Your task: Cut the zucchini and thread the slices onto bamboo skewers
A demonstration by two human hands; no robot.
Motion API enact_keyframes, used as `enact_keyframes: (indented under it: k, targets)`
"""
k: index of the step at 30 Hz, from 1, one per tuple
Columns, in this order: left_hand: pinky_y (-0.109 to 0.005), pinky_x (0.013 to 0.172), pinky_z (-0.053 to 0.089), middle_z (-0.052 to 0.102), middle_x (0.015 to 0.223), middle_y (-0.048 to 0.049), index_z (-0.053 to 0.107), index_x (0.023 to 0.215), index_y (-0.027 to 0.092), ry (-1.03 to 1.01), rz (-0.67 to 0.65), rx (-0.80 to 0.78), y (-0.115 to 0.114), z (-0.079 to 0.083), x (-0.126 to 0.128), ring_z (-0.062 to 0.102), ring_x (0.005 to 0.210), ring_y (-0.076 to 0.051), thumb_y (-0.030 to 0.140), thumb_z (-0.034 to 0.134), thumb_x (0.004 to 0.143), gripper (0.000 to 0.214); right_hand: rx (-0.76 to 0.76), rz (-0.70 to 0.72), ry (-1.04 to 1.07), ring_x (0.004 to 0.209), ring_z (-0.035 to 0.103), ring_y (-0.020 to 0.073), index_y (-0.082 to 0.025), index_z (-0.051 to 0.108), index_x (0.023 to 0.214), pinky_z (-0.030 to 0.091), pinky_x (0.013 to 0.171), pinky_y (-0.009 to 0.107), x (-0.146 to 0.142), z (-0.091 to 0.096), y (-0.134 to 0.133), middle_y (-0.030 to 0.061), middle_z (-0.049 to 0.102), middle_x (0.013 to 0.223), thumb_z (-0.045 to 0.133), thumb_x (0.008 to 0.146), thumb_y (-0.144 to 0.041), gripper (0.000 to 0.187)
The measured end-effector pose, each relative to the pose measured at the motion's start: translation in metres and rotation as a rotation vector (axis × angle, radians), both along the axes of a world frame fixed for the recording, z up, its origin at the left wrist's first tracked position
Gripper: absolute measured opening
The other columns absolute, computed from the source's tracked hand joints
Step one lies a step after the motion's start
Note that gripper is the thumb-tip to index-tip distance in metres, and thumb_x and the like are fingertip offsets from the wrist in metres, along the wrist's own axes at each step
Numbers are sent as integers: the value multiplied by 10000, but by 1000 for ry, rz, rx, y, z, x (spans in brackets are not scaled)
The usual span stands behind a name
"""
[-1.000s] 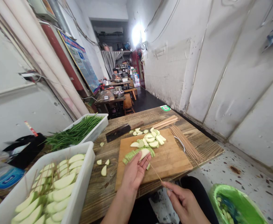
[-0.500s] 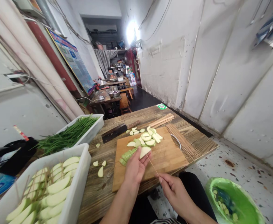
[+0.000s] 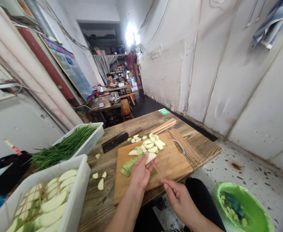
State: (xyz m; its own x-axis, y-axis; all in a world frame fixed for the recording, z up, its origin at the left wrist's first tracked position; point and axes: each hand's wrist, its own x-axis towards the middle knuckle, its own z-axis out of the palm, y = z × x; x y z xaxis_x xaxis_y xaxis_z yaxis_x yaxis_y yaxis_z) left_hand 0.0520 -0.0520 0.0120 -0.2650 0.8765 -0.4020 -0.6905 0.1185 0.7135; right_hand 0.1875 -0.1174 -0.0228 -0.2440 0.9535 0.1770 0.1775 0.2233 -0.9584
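Between the fingers of my left hand (image 3: pixel 139 172) is a pale, green-skinned vegetable slice (image 3: pixel 151 157), held over the cutting board (image 3: pixel 174 164). My right hand (image 3: pixel 180 196) pinches a thin wooden skewer (image 3: pixel 158 171) near its lower end, in front of the board's near edge. The skewer's far end meets the slice; how deep it goes in, I cannot tell. Behind the left hand lies a pile of cut slices (image 3: pixel 153 145). A row of green-skinned pieces (image 3: pixel 130 164) sits on the board just left of that hand, which partly covers it.
At left stand a white tub (image 3: pixel 84 170) of skewered slices and a tray of long green stalks (image 3: pixel 69 141). A cleaver (image 3: pixel 114 141) lies behind the board. Loose skewers (image 3: pixel 186 146) lie at right. A green-lined bin (image 3: pixel 257 203) stands on the floor. A person (image 3: pixel 110 80) sits far back.
The view has turned slightly to the right, so the table and tubs appear farther left. Both hands keep nearly the same pose, with the slice and skewer still held.
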Motion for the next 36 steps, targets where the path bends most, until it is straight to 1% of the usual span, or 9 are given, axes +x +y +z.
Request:
enact_keyframes:
  k: [4, 7, 9, 14, 19, 24, 29, 36]
  targets:
    - [-338, 718, 578, 689, 853, -114, 626, 814, 69, 9, 0, 17, -1, 2, 2, 673, 719, -174, 95, 577, 794, 59, 19, -7, -9, 721, 630, 216, -124, 686, 1017, 497, 696, 296, 0, 0, 0, 90, 692, 763, 424, 905, -340, 357]
    - [-339, 726, 577, 687, 871, -112, 628, 809, 69, 11, -13, 19, -2, 3, 2, 670, 728, -171, 92, 596, 779, 50, 23, -5, 4, 774, 636, 221, -129, 687, 1009, 491, 729, 296, 1, 1, 1, 97, 701, 817, 425, 907, -332, 347]
    - [-335, 721, 578, 688, 861, -109, 628, 815, 72, 6, -19, 10, -2, 2, 3, 669, 718, -167, 89, 604, 773, 52, 25, -7, 8, 766, 634, 217, -131, 688, 1003, 489, 725, 291, 1, 1, 1, 93, 699, 814, 427, 907, -331, 343]
    - [-315, 706, 579, 690, 806, -105, 625, 818, 79, -2, -28, -20, -3, 3, 5, 671, 702, -165, 93, 599, 777, 50, 41, -26, -18, 648, 594, 188, -138, 688, 985, 470, 620, 262, 0, -2, 2, 51, 655, 696, 415, 910, -327, 340]
    - [-323, 692, 581, 687, 800, -105, 623, 788, 72, 13, -27, -26, -6, 5, 8, 672, 681, -171, 83, 597, 774, 32, 36, -21, -20, 512, 480, 141, -142, 672, 972, 402, 501, 229, 0, -5, 2, 2, 556, 597, 397, 916, -335, 340]
    - [-320, 681, 582, 686, 783, -104, 624, 777, 70, 29, -45, -39, -8, 6, 10, 671, 672, -175, 85, 585, 782, 42, 47, -22, -8, 531, 435, 139, -139, 656, 888, 373, 524, 234, 0, -3, 3, -11, 483, 600, 391, 913, -345, 336]
    - [-320, 688, 580, 689, 784, -104, 623, 791, 70, 23, -57, -41, -10, 5, 13, 672, 685, -180, 92, 583, 784, 46, 49, -21, -23, 506, 371, 124, -157, 605, 793, 324, 498, 224, 0, -3, 2, -43, 380, 571, 374, 918, -338, 320]
    - [-312, 688, 571, 688, 777, -109, 616, 782, 76, 14, -67, -62, -14, 4, 20, 674, 688, -184, 95, 587, 780, 34, 88, -39, -48, 518, 396, 118, -176, 506, 696, 321, 509, 216, 1, -3, 3, -45, 404, 574, 362, 926, -314, 305]
